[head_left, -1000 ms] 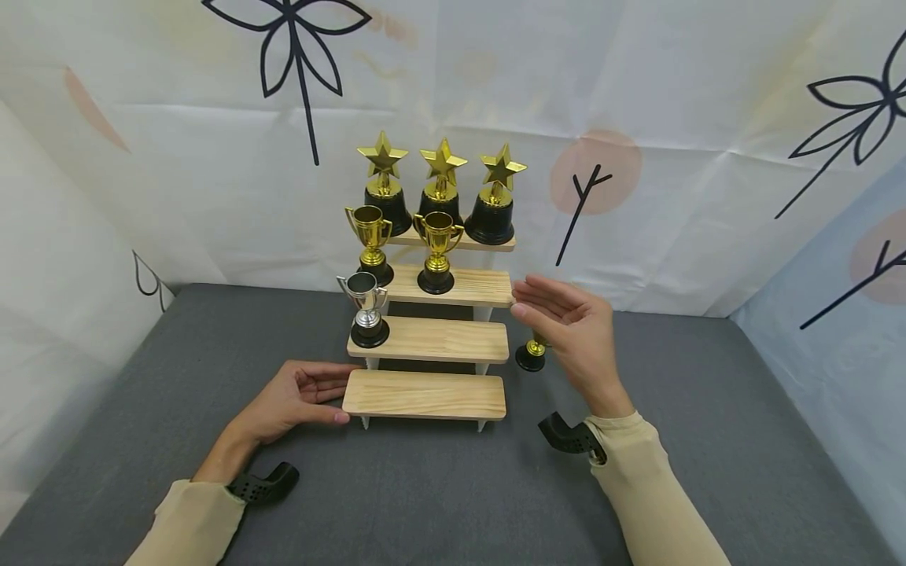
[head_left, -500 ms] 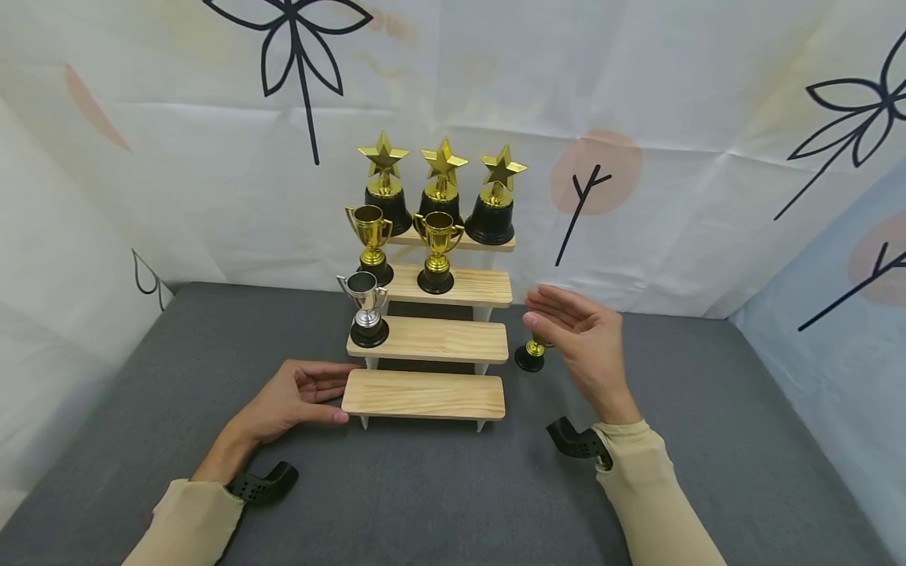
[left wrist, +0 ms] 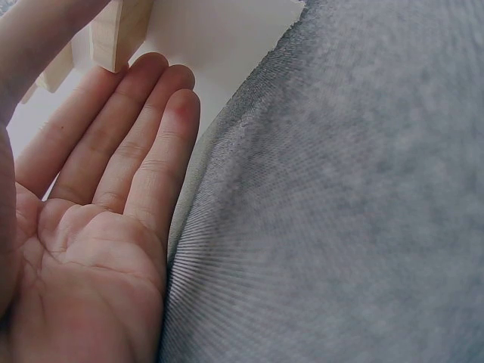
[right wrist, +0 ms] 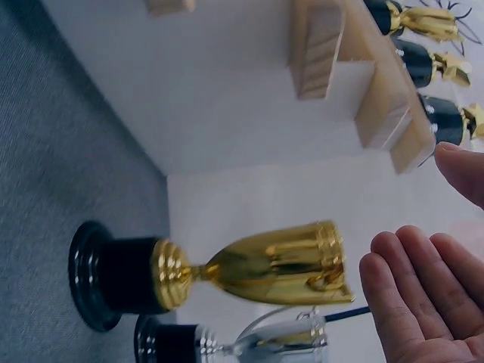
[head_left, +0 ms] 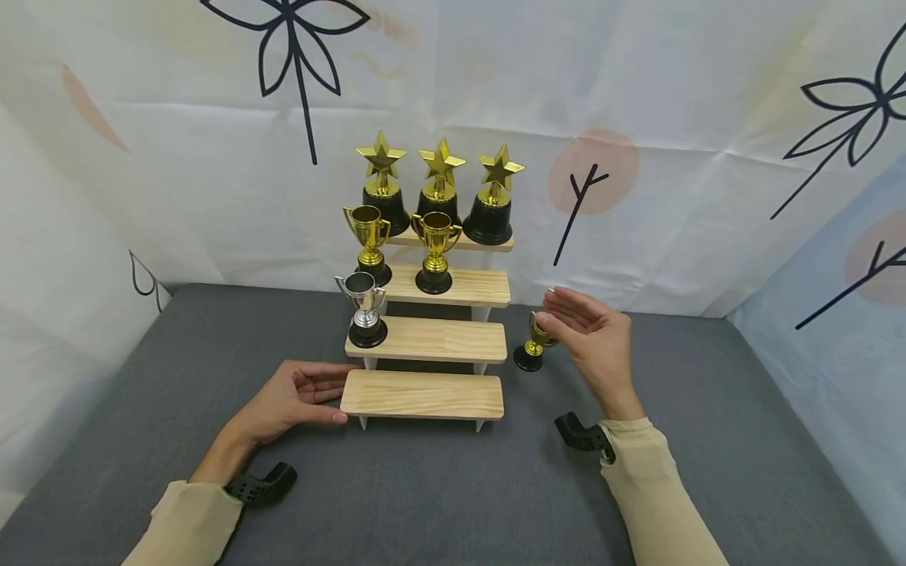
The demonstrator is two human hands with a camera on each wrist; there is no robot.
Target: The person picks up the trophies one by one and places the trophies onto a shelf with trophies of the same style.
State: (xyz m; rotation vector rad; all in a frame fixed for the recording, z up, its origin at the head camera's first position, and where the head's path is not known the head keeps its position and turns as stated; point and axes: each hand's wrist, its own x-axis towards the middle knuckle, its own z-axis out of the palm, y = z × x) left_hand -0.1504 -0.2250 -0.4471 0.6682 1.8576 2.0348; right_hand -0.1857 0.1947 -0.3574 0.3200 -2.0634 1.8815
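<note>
My left hand [head_left: 293,401] rests at the left end of the lowest step of a wooden tiered display stand [head_left: 423,395]. Its fingers [left wrist: 144,144] are straight, with tips at the wood's end in the left wrist view. On the table right of the stand, a gold trophy cup [head_left: 531,354] stands upright on its black base. Beside it my right hand [head_left: 594,338] is held with fingers extended and thumb apart, overlapping the cup's handle in the head view. The right wrist view shows a gap between its fingers [right wrist: 401,295] and the cup's rim. Behind is a silver trophy cup [right wrist: 280,340].
Three gold star trophies [head_left: 440,185] line the top tier. Below them stand two gold cups [head_left: 435,253] at left and middle, then one silver cup [head_left: 366,310] at the left of the third tier. A patterned white cloth [head_left: 679,196] hangs behind the grey table [head_left: 425,495].
My right hand has drawn to the right, away from the stand, so more of the gold trophy cup shows. The left hand stays at the stand's lowest step.
</note>
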